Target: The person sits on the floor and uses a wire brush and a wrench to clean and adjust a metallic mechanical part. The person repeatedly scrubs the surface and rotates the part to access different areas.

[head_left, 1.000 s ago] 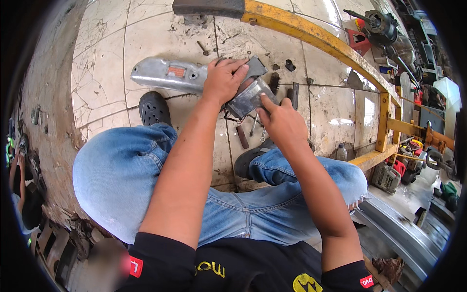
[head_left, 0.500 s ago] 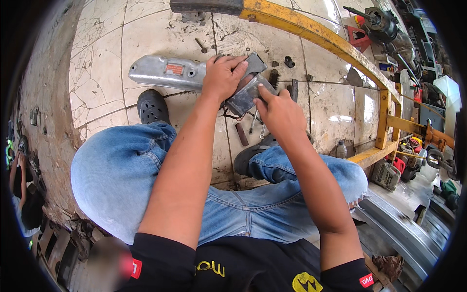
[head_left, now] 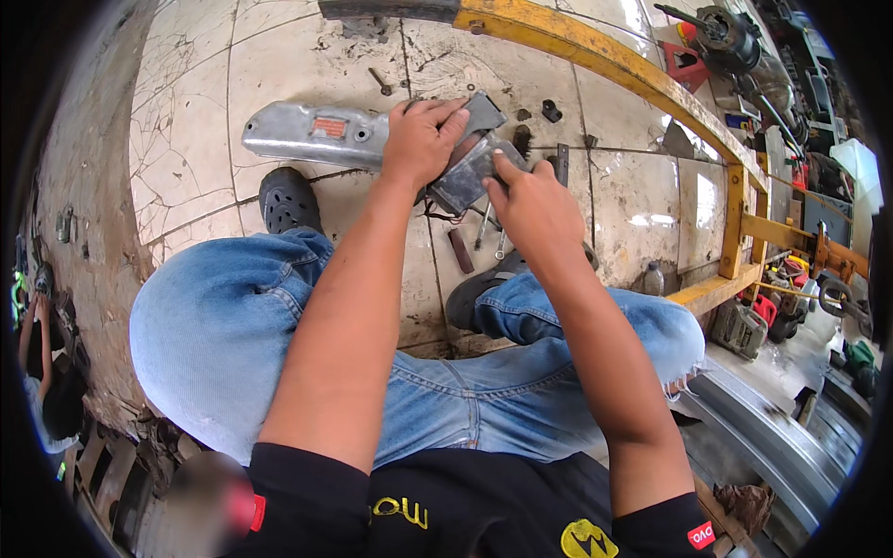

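A long silver metal cover (head_left: 307, 135), like an engine valve cover with a red label, lies on the tiled floor in front of me. My left hand (head_left: 423, 139) lies over its right part, fingers bent across it. At the cover's right end, my right hand (head_left: 539, 200) grips a flat, dark grey rectangular piece (head_left: 465, 181) by its right side, with the index finger laid on top. Whether that piece is a metal plate or something else I cannot tell. A grey end part (head_left: 486, 112) shows just beyond my left fingertips. Dark wires (head_left: 445, 216) stick out below the grey piece.
A bolt (head_left: 379, 82) and a small black part (head_left: 552, 112) lie beyond the cover. Nearer are a spanner (head_left: 500, 244) and a brown-handled tool (head_left: 460, 251). A yellow steel frame (head_left: 595, 51) arches across the far right. A bottle (head_left: 653, 279) stands beside my right knee.
Both hands stay in nearly the same places. My right index finger and the grey piece have shifted very slightly away from me.
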The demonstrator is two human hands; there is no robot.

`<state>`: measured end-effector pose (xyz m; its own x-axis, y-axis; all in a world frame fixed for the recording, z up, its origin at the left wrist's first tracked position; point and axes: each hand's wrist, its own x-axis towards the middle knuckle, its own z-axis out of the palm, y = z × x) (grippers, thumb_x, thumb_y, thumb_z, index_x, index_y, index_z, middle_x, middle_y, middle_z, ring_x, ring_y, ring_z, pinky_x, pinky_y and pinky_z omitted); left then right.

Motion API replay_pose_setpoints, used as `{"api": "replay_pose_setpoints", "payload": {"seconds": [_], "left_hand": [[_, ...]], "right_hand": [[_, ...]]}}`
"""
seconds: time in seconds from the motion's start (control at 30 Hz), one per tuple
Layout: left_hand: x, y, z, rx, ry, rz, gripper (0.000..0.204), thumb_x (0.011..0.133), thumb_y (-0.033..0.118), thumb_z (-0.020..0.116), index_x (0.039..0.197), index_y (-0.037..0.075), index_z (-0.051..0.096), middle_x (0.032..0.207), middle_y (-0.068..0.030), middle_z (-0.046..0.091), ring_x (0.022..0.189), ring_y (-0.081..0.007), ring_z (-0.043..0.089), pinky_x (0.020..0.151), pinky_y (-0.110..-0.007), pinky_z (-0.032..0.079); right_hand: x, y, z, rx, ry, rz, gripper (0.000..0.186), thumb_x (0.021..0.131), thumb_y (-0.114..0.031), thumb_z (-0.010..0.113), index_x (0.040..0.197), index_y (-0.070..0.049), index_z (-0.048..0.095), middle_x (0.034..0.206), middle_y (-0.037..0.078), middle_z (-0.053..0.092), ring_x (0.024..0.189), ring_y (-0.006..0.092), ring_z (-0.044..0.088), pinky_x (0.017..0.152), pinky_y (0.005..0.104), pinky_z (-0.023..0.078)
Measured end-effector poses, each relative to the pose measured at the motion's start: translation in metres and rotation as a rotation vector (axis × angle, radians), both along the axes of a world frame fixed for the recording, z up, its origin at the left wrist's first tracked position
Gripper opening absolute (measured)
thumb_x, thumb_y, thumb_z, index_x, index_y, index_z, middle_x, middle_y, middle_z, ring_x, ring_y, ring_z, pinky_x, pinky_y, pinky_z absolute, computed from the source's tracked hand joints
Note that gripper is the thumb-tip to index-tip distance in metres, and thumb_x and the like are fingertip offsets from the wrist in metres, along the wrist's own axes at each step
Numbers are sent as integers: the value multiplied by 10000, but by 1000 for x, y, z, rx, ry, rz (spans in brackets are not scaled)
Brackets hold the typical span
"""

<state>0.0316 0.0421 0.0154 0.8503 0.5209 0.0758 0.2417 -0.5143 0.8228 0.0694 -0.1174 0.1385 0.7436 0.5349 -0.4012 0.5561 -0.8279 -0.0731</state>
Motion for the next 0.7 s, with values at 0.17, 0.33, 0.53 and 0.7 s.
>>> {"api": "replay_pose_setpoints", "payload": {"seconds": [0.17,0.33,0.53,0.7], "left_hand": [[0,2,-4,-4,-27,11,395,992,401,551,1200,107,715,1187,-117,687,1173,-254,566,1105,-391,286],[1,5,-4,-35,-24,-6,389,989,399,558,1194,110,719,1174,-129,687,1170,-265,568,1102,-395,291],[6,2,-6,8,-58,13,391,987,401,559,1184,104,720,1154,-123,698,1156,-257,582,1103,-402,286],[2,3,-14,23,-31,26,397,986,405,558,1189,104,717,1179,-115,691,1160,-255,582,1100,-395,289]], "right_hand": [[-1,-4,2,-23,19,-9,423,978,-419,544,1375,-273,571,1107,196,594,883,388,694,736,476,576],[5,6,1,7,0,7,424,968,-422,560,1362,-268,587,1081,213,597,869,397,695,726,483,574],[4,-4,2,16,-16,1,410,978,-404,549,1356,-251,591,1079,207,599,880,397,696,735,485,575],[1,3,1,-20,-24,-25,415,980,-436,539,1358,-274,590,1078,187,599,862,387,693,730,475,575]]}}
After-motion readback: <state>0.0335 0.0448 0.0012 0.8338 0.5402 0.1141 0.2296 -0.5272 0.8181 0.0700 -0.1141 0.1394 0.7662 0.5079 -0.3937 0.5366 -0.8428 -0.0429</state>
